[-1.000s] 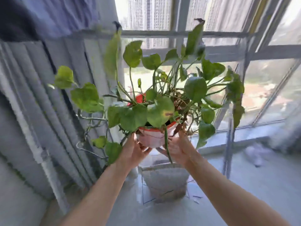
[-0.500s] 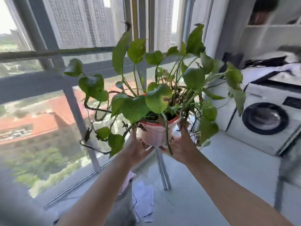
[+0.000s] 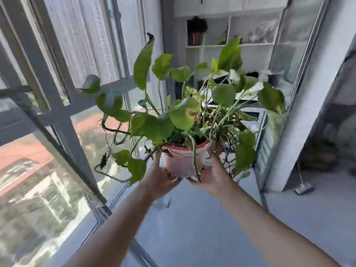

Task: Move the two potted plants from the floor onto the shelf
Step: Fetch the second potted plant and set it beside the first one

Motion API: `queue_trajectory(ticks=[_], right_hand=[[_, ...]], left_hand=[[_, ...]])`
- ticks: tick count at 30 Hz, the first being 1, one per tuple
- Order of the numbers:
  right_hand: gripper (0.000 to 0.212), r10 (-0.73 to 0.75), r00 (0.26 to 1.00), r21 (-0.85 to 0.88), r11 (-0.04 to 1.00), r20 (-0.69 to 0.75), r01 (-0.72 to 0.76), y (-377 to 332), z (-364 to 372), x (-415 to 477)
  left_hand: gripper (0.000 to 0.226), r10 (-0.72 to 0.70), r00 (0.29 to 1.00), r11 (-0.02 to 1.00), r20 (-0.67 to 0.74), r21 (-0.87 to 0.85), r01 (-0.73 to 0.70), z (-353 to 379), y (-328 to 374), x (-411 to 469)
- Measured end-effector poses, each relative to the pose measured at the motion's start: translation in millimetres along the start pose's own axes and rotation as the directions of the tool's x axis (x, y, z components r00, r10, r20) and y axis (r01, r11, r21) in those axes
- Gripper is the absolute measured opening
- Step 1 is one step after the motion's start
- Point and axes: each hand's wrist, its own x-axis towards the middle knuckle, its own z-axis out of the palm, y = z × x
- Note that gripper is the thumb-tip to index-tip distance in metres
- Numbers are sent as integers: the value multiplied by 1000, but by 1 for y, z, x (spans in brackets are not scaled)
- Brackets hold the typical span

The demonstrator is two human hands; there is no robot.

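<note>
A leafy green plant in a pale pot with a red rim (image 3: 182, 162) is held up in the air at chest height. My left hand (image 3: 159, 178) grips the pot's left side and my right hand (image 3: 213, 176) cups its right side and base. Long vines trail down to the left. Straight ahead, at the far end of the balcony, stands a white shelf unit (image 3: 229, 45). A dark plant in a brown pot (image 3: 196, 32) sits in its upper left compartment.
Tall windows with grey frames (image 3: 63, 105) run along the left. A glass door and pillar (image 3: 300, 93) stand on the right, with a dustpan-like tool (image 3: 303, 187) at their foot. Dark items and a white appliance sit below the shelf, partly hidden by leaves.
The view has swung to the right, from the curtain and window to the shelf at the far end. Both hands keep the same grip on the pot.
</note>
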Motion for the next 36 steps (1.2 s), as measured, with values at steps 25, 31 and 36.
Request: queue_trajectory(ticks=[25,31,36], right_hand=[[101,-51,997,-84,995,-57,46,-406,-35,405],[84,-109,992,-66,992,-60,105,-507,-27,546],[95,-107,989,-71,992,-102,100,-577,-22,627]], left_hand=[[107,0,999,997,44,-72,3,193,197,525],[103,-15,992,999,128,-30,19,225,281,671],[101,-24,995,999,95,-28,26,256,331,767]])
